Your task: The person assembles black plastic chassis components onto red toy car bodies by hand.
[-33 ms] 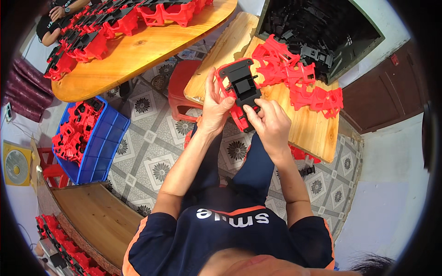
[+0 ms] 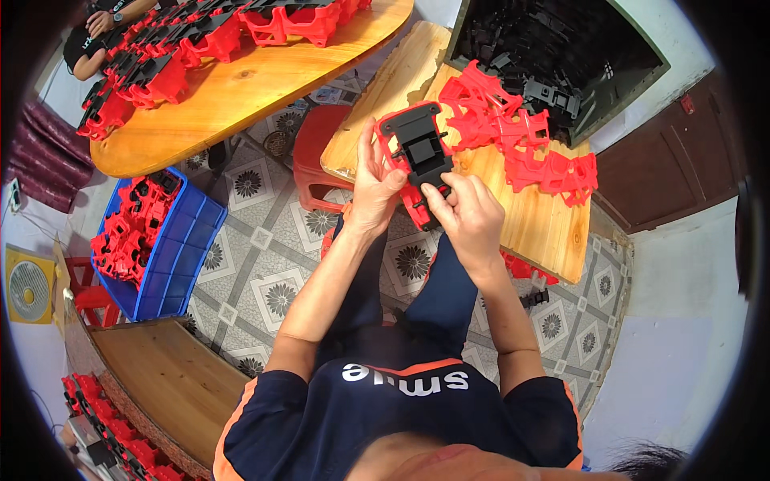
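A red plastic frame with a black plastic insert (image 2: pixel 423 152) is held up tilted in front of me, above the floor at the near left edge of the small wooden table. My left hand (image 2: pixel 375 184) grips its left side, thumb on the front edge and fingers behind. My right hand (image 2: pixel 469 210) pinches its lower right edge, thumb and fingertips on the black insert. The back of the part is hidden. Just beyond it, several bare red plastic frames (image 2: pixel 525 132) lie in a loose row on the small wooden table (image 2: pixel 545 232).
A dark bin of black parts (image 2: pixel 553 48) stands at the far right. Rows of red-and-black assemblies (image 2: pixel 208 40) cover the back table (image 2: pixel 241 88); a person's arm (image 2: pixel 90 64) is beyond. A blue crate (image 2: pixel 180 248) holds more parts. A red stool (image 2: pixel 313 152) stands between the tables.
My right hand has shifted very slightly left on the part. Everything else looks the same.
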`<state>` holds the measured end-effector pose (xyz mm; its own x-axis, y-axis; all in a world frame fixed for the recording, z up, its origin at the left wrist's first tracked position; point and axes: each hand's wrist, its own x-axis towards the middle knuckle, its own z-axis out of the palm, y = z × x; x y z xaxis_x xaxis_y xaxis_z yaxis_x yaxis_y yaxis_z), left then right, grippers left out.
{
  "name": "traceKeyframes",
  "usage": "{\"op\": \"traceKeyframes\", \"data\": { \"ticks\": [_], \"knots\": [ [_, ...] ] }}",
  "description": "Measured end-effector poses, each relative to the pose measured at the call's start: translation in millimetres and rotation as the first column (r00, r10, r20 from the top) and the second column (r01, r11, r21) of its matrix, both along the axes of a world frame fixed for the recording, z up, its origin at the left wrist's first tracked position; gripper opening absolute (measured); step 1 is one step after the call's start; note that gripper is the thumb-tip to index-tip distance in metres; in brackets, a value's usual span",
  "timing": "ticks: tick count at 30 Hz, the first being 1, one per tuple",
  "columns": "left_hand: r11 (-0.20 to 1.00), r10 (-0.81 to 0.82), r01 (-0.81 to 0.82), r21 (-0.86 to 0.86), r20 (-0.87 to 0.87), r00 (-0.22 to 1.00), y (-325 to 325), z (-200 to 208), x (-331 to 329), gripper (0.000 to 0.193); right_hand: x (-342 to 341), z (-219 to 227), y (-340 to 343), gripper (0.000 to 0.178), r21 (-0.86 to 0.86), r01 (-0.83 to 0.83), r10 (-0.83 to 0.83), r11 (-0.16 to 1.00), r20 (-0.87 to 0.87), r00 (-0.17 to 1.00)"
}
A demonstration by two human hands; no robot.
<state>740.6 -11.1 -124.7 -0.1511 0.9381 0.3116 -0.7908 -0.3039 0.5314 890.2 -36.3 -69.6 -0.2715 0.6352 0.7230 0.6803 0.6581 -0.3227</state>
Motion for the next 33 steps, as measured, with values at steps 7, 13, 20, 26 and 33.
{"op": "traceKeyframes", "data": {
  "ticks": [7,13,20,26,33],
  "knots": [
    [0.99,0.012,-0.043,-0.137,-0.216,0.976,-13.4,21.1,3.8,0.083,-1.4,10.1,36.4,0.036,0.072,0.003,0.006,0.997,-0.117,0.993],
    [0.92,0.332,-0.39,0.039,-0.603,0.725,-19.4,7.8,-4.1,0.067,-22.1,11.3,59.6,0.045,-0.39,-0.467,0.309,0.794,-0.403,0.862],
    [0.802,0.587,-0.573,0.167,-0.394,0.707,-60.4,75.6,-46.4,0.077,-42.4,17.4,15.1,0.08,-0.493,-0.814,0.433,0.308,-0.689,0.581],
    [0.487,0.869,-0.874,0.004,-0.105,0.484,-68.7,123.6,-167.3,0.066,-80.8,35.1,12.1,0.108,-0.375,-0.878,0.586,0.298,-0.654,0.478],
    [0.21,0.918,-0.959,-0.189,-0.298,0.26,13.8,130.0,-420.9,0.038,-32.4,-12.8,-1.4,0.06,-0.563,-0.749,0.245,0.35,-0.716,0.653]
  ]
}}
